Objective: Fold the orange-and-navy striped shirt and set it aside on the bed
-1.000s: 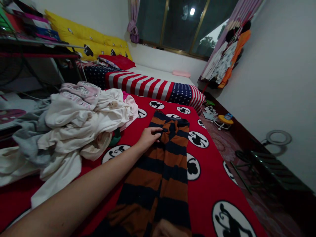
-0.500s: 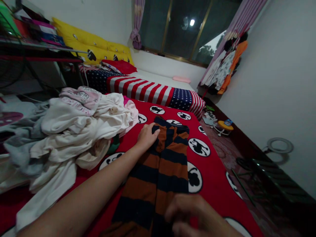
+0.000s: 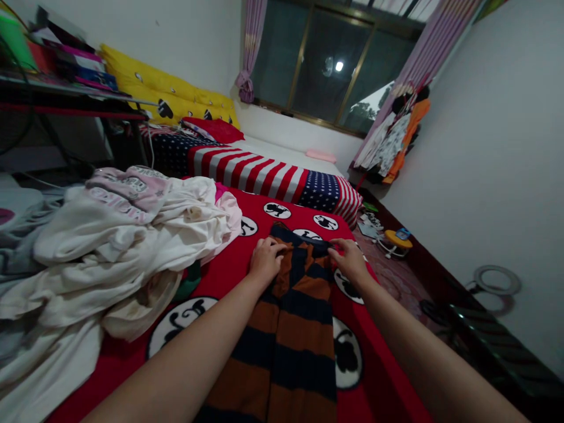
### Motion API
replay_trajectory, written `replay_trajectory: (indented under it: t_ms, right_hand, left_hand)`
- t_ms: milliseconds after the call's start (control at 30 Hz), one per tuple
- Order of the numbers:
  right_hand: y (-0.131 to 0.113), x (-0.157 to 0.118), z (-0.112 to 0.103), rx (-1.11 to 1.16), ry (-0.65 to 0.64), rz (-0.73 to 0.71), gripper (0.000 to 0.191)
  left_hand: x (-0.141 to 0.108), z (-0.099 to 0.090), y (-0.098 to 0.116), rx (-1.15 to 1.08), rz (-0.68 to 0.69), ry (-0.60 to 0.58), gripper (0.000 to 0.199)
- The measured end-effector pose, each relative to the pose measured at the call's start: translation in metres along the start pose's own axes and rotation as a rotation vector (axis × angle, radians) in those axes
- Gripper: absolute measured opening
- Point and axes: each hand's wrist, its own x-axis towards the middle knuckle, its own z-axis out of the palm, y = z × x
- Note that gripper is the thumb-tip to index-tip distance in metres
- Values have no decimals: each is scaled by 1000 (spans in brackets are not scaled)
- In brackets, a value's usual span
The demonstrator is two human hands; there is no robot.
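Striped brown and navy trousers (image 3: 304, 317) lie flat on a red blanket (image 3: 224, 264) with white, black-figured ovals, their waistband at the far end. My left hand (image 3: 267, 258) pinches the left side of the trousers just below the waistband. At the right end of the waistband, my right hand (image 3: 350, 258) has its thumb and fingers closed on the cloth. Some creases run through the fabric between the two hands.
A heap of white, pink and grey clothes (image 3: 132, 235) covers the blanket's left side. Beyond is a bed with a flag-patterned cover (image 3: 259, 173). A cluttered desk (image 3: 66, 91) stands at the left. On the right floor are a yellow stool (image 3: 398, 238) and a dark rack (image 3: 497, 341).
My right hand has moved from the near lower part of the trousers up to the right end of the waistband and taken hold there. My left hand stays at the left side.
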Motion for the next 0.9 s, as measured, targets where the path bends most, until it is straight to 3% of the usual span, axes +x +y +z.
replay_trajectory:
  t_ms: [167, 300, 400, 500, 600, 700, 800, 900]
  right_hand:
    - [13, 13, 16, -26, 34, 34, 17]
    - [26, 6, 21, -72, 141, 187, 24]
    - [28, -2, 28, -84, 117, 206, 19]
    - [25, -8, 30, -65, 128, 192, 19]
    - [20, -21, 20, 9, 228, 132, 26]
    - [15, -50, 2, 139, 241, 47, 20]
    - [11, -86, -13, 152, 53, 63, 14]
    - [4, -110, -16, 103, -108, 28, 15]
  left_hand:
    - [3, -4, -1, -39, -11, 34, 27]
    - [5, -1, -3, -20, -86, 97, 29]
    - [5, 1, -6, 29, -103, 68, 30]
    - [5, -3, -4, 80, -58, 92, 31]
    - [3, -13, 7, 91, 68, 154, 35]
    - [0, -17, 27, 9, 220, 16, 31]
    - [-7, -7, 43, -34, 237, -229, 26]
    - [-17, 9, 46, 33, 197, -328, 39]
